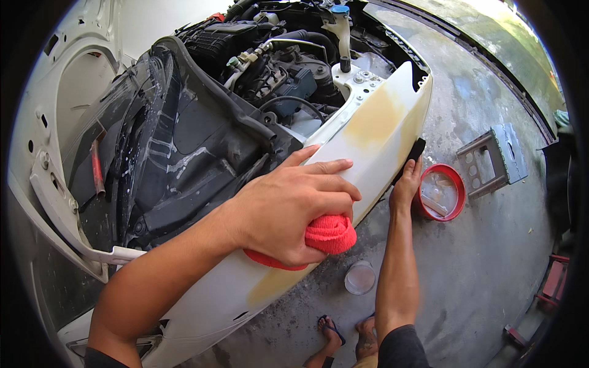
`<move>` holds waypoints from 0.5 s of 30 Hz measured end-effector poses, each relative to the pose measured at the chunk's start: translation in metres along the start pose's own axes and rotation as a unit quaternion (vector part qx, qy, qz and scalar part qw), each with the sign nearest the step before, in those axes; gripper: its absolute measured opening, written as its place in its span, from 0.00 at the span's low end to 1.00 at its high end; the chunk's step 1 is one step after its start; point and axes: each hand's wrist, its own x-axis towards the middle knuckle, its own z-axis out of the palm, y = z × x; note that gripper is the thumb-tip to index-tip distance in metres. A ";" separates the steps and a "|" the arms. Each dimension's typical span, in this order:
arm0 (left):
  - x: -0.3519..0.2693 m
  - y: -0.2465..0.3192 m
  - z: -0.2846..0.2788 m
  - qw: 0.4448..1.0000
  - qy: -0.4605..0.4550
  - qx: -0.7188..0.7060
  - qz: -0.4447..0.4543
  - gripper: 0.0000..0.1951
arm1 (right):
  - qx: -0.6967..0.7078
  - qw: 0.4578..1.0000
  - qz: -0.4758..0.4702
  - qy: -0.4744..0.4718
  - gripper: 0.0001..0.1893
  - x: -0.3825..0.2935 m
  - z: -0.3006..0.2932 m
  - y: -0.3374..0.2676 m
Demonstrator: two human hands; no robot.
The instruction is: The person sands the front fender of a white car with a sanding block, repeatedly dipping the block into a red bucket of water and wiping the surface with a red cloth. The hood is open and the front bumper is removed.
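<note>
My left hand (294, 207) rests over the car's white front fender (336, 149), gripping a bunched red microfibre cloth (333, 234). Part of the cloth spreads beneath the palm, against the panel. On the fender's outer side, my right hand (406, 184) holds a black block (416, 151) along the surface. Which face of the block touches the panel is hidden. Tan patches, apparently body filler, show on the fender: one near the front (375, 119), and another behind the cloth (274, 283).
The engine bay (290, 78) lies uncovered beside the fender. A red bucket (461, 195) holding cloudy liquid, a clear tub (360, 278) and a grey folding step stool (508, 154) stand on the concrete floor. A red-handled tool (97, 168) lies by the windscreen.
</note>
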 end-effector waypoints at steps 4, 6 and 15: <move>-0.002 0.001 0.001 1.000 0.018 -0.002 0.004 0.23 | -0.081 0.947 -0.307 -0.046 0.28 -0.247 0.001 0.008; -0.002 0.000 0.002 1.000 0.021 0.003 0.010 0.22 | -0.048 0.942 -0.298 -0.150 0.27 -0.348 -0.003 0.003; 0.003 -0.007 0.008 0.997 0.039 0.051 0.033 0.23 | -0.042 0.990 -0.133 -0.014 0.26 -0.125 0.002 -0.001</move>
